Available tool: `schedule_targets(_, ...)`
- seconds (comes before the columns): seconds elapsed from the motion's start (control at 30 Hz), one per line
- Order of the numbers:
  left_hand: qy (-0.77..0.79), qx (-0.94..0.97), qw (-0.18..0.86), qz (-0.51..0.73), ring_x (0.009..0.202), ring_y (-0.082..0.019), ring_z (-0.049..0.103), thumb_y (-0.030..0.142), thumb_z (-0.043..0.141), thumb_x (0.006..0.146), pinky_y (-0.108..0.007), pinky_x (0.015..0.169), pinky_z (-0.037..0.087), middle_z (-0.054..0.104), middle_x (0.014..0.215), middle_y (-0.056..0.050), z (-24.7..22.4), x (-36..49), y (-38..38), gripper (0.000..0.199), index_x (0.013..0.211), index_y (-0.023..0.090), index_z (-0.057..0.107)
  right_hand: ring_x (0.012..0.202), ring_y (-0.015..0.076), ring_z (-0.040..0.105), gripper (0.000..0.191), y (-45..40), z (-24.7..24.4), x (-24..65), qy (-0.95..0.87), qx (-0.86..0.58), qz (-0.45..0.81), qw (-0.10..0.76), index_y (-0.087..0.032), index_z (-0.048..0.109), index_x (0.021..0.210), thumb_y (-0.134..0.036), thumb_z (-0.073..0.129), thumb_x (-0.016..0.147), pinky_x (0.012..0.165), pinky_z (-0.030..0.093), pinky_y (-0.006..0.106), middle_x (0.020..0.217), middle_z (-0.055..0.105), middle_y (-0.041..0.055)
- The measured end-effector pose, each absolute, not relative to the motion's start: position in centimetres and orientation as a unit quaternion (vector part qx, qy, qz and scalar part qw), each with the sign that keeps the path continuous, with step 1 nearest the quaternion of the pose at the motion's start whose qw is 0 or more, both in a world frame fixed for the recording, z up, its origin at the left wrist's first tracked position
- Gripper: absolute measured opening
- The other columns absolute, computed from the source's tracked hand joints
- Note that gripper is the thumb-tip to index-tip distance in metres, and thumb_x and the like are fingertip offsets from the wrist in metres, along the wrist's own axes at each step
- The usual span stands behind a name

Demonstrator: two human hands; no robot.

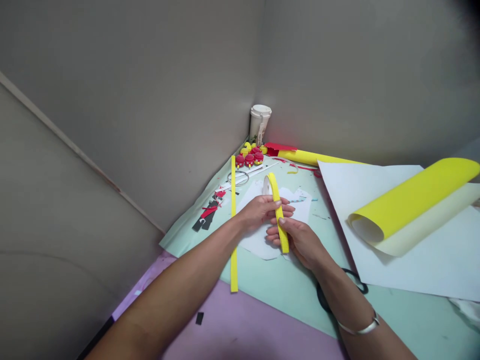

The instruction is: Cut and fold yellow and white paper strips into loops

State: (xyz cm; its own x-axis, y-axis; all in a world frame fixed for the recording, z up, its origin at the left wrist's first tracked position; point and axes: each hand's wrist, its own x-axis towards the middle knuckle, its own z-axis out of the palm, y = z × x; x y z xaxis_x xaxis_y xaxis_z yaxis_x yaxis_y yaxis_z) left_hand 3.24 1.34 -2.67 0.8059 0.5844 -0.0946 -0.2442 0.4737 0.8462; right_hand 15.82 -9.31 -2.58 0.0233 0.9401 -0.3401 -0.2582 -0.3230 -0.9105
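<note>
Your left hand (264,212) is pinching the bumpy yellow strip (279,214) near its middle, and your right hand (300,237) is pinching it lower down, thumb on top. You are holding it above the white paper (258,245), perhaps with two hands so the bend isn't springing open. Its far end is curling over, showing white inside; your fingers are hiding whether it's making a whole loop. Your left arm is covering part of the flat yellow strip (233,195) lying beside you. Your right arm is hiding some of a black thing (323,297) on the counter (285,285), so you can't tell what it is.
</note>
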Motion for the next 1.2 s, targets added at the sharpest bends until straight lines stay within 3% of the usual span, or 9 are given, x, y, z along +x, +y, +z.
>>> schedule_targets(0.23, 0.24, 0.399, 0.825, 0.32, 0.09, -0.021, 0.071, 0.013, 0.054, 0.091, -0.036, 0.091, 0.053, 0.071, 0.103, -0.02, -2.52, 3.39, 1.8, 0.013, 0.1, 0.008, 0.062, 0.081, 0.0191, 0.07, 0.043, -9.55, -2.61, 15.81, -0.374, -0.513, 0.619, 0.462, -0.012, 0.065, 0.108, -0.047, 0.066, 0.084, 0.079, 0.053, 0.033, 0.09, 0.073, 0.0099)
schedule_targets(0.43, 0.256, 0.381, 0.821, 0.34, 0.085, -0.021, 0.072, 0.01, 0.052, 0.09, -0.035, 0.089, 0.053, 0.073, 0.096, -0.018, -2.3, 3.39, 1.94, 0.012, 0.098, 0.007, 0.061, 0.081, 0.0209, 0.071, 0.042, -9.45, -3.05, 15.99, -0.344, -0.512, 0.627, 0.475, -0.01, 0.066, 0.105, -0.047, 0.065, 0.085, 0.076, 0.055, 0.033, 0.09, 0.073, 0.0123)
schedule_targets(0.7, 0.231, 0.423, 0.823, 0.301, 0.094, -0.022, 0.07, 0.028, 0.064, 0.088, -0.033, 0.086, 0.052, 0.07, 0.107, -0.019, -2.44, 3.25, 1.9, 0.024, 0.102, 0.009, 0.063, 0.077, 0.0196, 0.071, 0.033, -9.27, -2.83, 16.24, -0.315, -0.52, 0.619, 0.497, -0.012, 0.067, 0.099, -0.042, 0.065, 0.086, 0.068, 0.058, 0.029, 0.087, 0.073, 0.0112)
schedule_targets(0.87, 0.233, 0.439, 0.823, 0.274, 0.091, -0.021, 0.07, 0.022, 0.069, 0.085, -0.034, 0.086, 0.052, 0.07, 0.107, -0.019, -2.53, 3.18, 1.72, 0.021, 0.101, 0.01, 0.063, 0.077, 0.0196, 0.072, 0.029, -9.27, -2.72, 16.17, -0.306, -0.519, 0.618, 0.505, -0.011, 0.067, 0.099, -0.038, 0.062, 0.088, 0.065, 0.058, 0.028, 0.085, 0.073, 0.0114)
schedule_targets(1.2, 0.265, 0.425, 0.809, 0.306, 0.088, -0.021, 0.07, 0.013, 0.061, 0.087, -0.03, 0.078, 0.055, 0.071, 0.107, -0.02, -2.64, 3.22, 2.16, 0.014, 0.1, 0.008, 0.064, 0.079, 0.021, 0.072, 0.04, -9.35, -2.63, 16.2, -0.313, -0.498, 0.626, 0.512, -0.011, 0.067, 0.106, -0.046, 0.058, 0.09, 0.068, 0.058, 0.028, 0.089, 0.073, 0.0127)
